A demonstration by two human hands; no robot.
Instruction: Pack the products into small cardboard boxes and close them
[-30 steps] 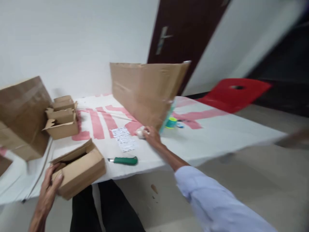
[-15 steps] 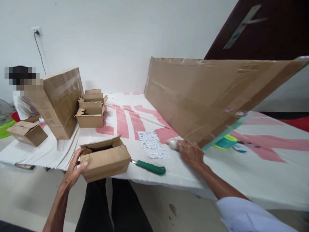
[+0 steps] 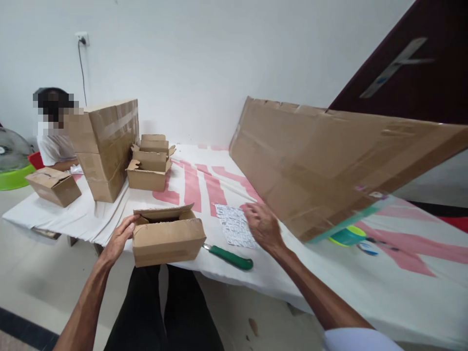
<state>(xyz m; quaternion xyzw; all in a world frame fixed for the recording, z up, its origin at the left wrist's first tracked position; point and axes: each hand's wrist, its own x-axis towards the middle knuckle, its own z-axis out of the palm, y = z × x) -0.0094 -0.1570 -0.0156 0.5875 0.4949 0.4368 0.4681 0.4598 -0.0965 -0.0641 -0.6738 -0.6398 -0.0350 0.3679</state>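
Note:
My left hand (image 3: 119,239) grips the left end of a small brown cardboard box (image 3: 168,241), its fingers at the upper corner. The box sits at the table's front edge with its top open and a flap raised at the back. My right hand (image 3: 265,226) is over the right edge of a printed white sheet (image 3: 234,226), fingers curled and slightly blurred. What lies inside those fingers is hidden. A green-handled knife (image 3: 232,257) lies on the cloth between the box and my right forearm, its metal end near the box.
Stacked cartons (image 3: 109,146) and open small boxes (image 3: 148,178) stand left. A closed box (image 3: 54,186) lies near a seated person (image 3: 54,146). A large cardboard panel (image 3: 329,165) leans on the right, beside a teal and yellow tape roll (image 3: 349,235).
My right hand has moved left from beside the panel to the printed sheet; the clear crumpled item it was touching is out of sight. The view has shifted slightly left.

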